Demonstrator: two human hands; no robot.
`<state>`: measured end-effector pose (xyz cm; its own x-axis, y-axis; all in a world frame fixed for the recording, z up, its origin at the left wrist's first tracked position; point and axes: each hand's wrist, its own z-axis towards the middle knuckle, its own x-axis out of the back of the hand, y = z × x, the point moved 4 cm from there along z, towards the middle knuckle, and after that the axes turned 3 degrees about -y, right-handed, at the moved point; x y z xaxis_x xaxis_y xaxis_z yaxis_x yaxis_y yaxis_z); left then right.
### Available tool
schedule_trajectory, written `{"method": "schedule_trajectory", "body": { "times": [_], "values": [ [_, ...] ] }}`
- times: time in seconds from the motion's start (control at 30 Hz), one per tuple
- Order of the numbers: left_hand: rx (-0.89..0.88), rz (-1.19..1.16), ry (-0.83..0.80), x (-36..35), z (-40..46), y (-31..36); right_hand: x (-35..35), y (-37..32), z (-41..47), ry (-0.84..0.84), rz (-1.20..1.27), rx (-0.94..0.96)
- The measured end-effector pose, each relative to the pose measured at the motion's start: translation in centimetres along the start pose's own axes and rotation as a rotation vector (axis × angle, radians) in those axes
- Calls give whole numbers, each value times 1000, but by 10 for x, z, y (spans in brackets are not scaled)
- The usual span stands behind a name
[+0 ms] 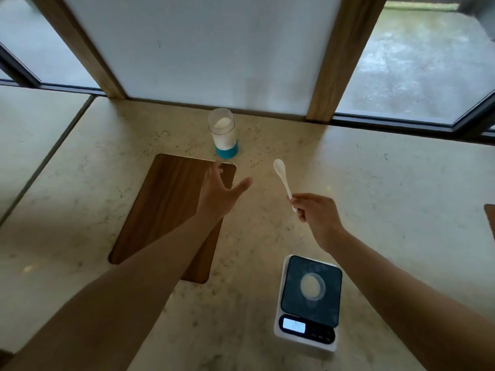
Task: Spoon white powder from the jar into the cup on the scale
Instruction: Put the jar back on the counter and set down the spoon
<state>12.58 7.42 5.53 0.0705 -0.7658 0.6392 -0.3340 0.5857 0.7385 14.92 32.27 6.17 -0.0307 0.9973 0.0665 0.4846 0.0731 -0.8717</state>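
A clear jar (222, 133) with a blue base stands open at the back of the counter, white powder inside. My left hand (220, 192) hovers just in front of it, fingers spread, holding nothing. My right hand (317, 216) grips the handle end of a white spoon (282, 178), whose bowl points up toward the jar and looks empty. A clear cup (312, 287) holding some white powder sits on the dark platform of a digital scale (310, 301) near the front, below my right forearm. The scale's display is lit.
A dark wooden board (166, 210) lies on the pale stone counter under my left arm. A wall panel with wooden posts and windows stands right behind the jar. Another wooden edge (490, 218) shows at the far right.
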Motion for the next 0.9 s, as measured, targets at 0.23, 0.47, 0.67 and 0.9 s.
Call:
{"method": "schedule_trajectory", "body": {
  "times": [0.23, 0.47, 0.67, 0.9],
  "values": [
    [-147, -28, -126, -20, -63, 13, 58, 49, -66, 93, 37, -26],
    [-242, 95, -217, -50, -125, 9, 108, 113, -123, 215, -43, -58],
    [-248, 190, -305, -76, -171, -9, 127, 172, -168, 286, -6, -178],
    [-273, 296, -393, -83, -195, -29, 127, 194, -188, 305, -149, -216]
  ]
}}
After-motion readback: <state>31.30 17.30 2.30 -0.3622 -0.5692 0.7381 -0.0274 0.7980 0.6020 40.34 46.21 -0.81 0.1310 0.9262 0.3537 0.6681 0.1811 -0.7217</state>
